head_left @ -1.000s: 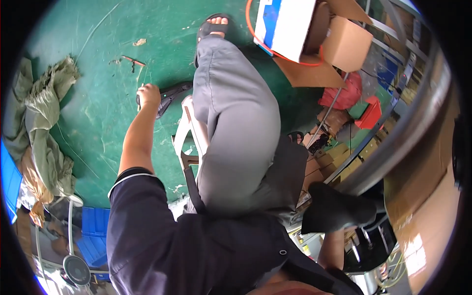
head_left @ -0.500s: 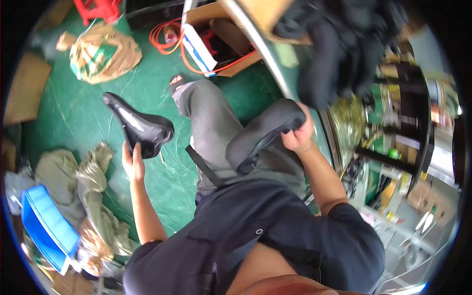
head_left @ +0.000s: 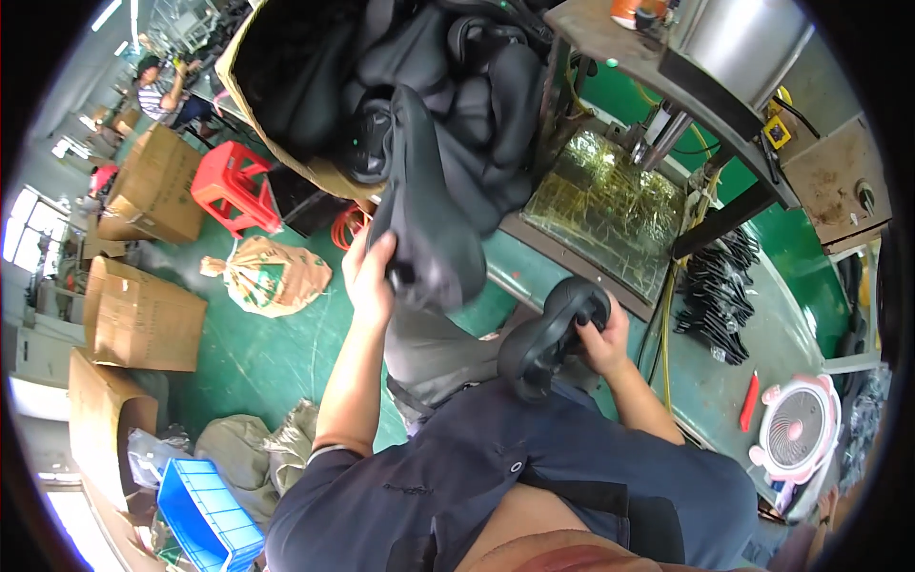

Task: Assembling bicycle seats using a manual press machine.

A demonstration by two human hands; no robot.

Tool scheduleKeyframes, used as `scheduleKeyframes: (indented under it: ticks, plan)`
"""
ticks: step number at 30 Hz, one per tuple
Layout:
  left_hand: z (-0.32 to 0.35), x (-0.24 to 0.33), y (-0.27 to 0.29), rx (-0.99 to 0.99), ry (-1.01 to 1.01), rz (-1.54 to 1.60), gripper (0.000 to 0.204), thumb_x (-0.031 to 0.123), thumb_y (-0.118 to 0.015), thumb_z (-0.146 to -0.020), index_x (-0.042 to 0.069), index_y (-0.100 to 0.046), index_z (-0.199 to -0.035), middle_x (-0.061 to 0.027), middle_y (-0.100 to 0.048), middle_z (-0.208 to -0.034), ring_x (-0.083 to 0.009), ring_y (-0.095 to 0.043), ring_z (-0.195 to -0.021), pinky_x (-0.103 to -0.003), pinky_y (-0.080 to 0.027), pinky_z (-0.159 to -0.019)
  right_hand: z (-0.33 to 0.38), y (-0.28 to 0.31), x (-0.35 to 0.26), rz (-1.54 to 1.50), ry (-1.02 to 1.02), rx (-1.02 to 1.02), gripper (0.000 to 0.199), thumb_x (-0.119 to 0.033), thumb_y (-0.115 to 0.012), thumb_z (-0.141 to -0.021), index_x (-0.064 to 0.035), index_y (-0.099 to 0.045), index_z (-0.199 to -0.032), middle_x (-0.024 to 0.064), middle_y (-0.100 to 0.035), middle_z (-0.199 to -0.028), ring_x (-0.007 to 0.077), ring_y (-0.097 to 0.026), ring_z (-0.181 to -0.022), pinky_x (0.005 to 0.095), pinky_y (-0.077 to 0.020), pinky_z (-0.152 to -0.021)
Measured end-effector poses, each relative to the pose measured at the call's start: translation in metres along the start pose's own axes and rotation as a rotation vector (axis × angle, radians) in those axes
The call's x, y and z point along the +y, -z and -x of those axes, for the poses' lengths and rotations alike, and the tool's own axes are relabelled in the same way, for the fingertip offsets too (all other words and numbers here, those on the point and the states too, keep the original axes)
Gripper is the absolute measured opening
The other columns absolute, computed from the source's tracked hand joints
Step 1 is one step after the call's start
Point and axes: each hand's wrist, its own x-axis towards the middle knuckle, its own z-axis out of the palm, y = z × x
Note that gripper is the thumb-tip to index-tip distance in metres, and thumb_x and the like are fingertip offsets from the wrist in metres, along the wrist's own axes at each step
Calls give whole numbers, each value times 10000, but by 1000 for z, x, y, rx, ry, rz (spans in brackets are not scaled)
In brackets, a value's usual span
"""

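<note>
Left hand (head_left: 370,276), frame centre: clenched on narrow end of black bicycle saddle (head_left: 429,224), raised toward heaped saddles in cardboard box (head_left: 286,143), upper centre. Right hand (head_left: 602,336), right of centre: grasping second black saddle (head_left: 551,336), low over lap. Head view only. Advice: firm grip near nose, saddle underside turned up for checking, second saddle kept steady. Against half a second ago: view swung from green floor (head_left: 257,353) up to box and tabletop (head_left: 534,253); left saddle lifted higher.

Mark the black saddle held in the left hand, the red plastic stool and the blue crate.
black saddle (head_left: 434,238), head view, on its broad rear
red plastic stool (head_left: 232,183), head view, on its seat
blue crate (head_left: 205,515), head view, on its rim
</note>
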Motion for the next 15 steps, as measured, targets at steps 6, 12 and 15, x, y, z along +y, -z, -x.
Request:
scheduleKeyframes:
  ticks: [6,12,15]
  plan:
    - [-178,40,-90,328,52,97,286,287,-627,-1067,27,-692,-1166,-74,-729,-1011,-233,-713,-882,-386,-571,-651,7,19,5,34,32,6,428,-201,-813,-948,54,-663,-1258,120,-767,-1046,175,-720,-933,325,-572,-866]
    - [-366,85,-103,520,-175,-150,715,451,-716,-1026,-136,-548,-1398,-264,-648,-1354,-370,-730,-1125,-498,-721,-816,5,21,21,93,67,27,470,-223,-835,-924,43,-665,-1271,152,-785,-995,240,-773,-898,354,-599,-834]
    - [-393,68,-91,403,-91,-308,631,421,-832,-924,-78,-717,-1291,-180,-705,-1294,-297,-732,-1097,-471,-682,-796,0,24,6,150,48,79,461,-197,-827,-925,13,-671,-1304,158,-790,-974,293,-797,-898,358,-603,-814]
